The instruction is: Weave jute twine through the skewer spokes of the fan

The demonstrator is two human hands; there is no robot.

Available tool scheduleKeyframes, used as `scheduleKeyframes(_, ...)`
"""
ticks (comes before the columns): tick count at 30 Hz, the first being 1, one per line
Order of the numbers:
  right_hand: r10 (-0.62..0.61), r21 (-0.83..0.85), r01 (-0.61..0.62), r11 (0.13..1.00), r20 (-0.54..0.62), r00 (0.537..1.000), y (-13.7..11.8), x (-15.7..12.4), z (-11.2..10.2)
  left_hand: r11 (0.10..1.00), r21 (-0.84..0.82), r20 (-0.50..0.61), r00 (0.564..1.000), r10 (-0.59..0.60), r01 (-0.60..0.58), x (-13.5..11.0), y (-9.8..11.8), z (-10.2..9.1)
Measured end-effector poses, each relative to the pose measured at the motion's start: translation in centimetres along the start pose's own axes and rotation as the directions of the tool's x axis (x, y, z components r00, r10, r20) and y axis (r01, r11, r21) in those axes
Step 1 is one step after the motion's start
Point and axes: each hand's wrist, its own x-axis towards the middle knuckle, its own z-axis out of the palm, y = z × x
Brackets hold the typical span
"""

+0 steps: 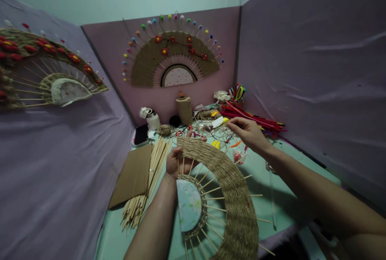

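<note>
A half-round fan woven from twine over thin wooden sticks (238,187) is tilted up before me. Its inner half-disc is covered in pale blue floral cloth (189,205), and stick ends poke out past the outer rim. My left hand (173,163) grips the upper left end of the woven band, thumb in front and fingers behind. Off to the right and above the band, my right hand (249,133) is raised, thumb and forefinger pinched together. Anything between those fingertips is too fine to make out against the clutter behind.
A cardboard sheet (132,175) and a bundle of wooden sticks (134,209) lie to the left. At the back stand a twine spool (184,110), a white jar (153,120) and red pipe cleaners (250,115). Finished fans (141,65) hang on the surrounding panels.
</note>
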Motion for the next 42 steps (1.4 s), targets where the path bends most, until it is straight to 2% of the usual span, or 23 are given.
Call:
scheduleKeyframes(10, 0.027, 0.186, -0.016, 0.982, -0.056, 0.998, 0.2, 0.8, 0.3, 1.000, 0.026, 0.016, 1.000, 0.010, -0.010, 0.4, 0.1, -0.4)
scheduleKeyframes(24, 0.049, 0.358, -0.016, 0.933, -0.084, 0.995, 0.0, 1.9, 1.2, 0.976, 0.179, -0.081, 0.987, 0.139, -0.123, 0.5, 0.4, -0.5)
scheduleKeyframes(29, 0.107, 0.376, -0.074, 0.924, -0.069, 0.992, 0.0, 2.2, 1.2, 0.975, 0.169, -0.178, 0.969, 0.174, -0.144, 0.8, 0.7, 0.0)
scheduleKeyframes(33, 0.129, 0.386, -0.097, 0.918, -0.059, 0.990, 0.6, 2.4, 1.3, 0.969, 0.190, -0.279, 0.938, 0.205, -0.156, 1.1, 0.8, 0.2)
scheduleKeyframes(36, 0.135, 0.431, -0.103, 0.897, -0.046, 0.990, 1.0, 3.2, 1.4, 0.956, 0.224, -0.273, 0.929, 0.249, -0.190, 1.2, 0.7, 0.1)
scheduleKeyframes(39, 0.201, 0.499, -0.178, 0.848, 0.008, 0.980, 1.0, 4.7, 1.7, 0.945, 0.246, -0.227, 0.934, 0.274, -0.217, 1.2, 0.6, 0.1)
scheduleKeyframes(42, 0.350, 0.554, -0.370, 0.746, 0.147, 0.925, 0.6, 6.8, 2.4, 0.945, 0.247, -0.216, 0.939, 0.268, -0.213, 1.3, 0.5, 0.1)
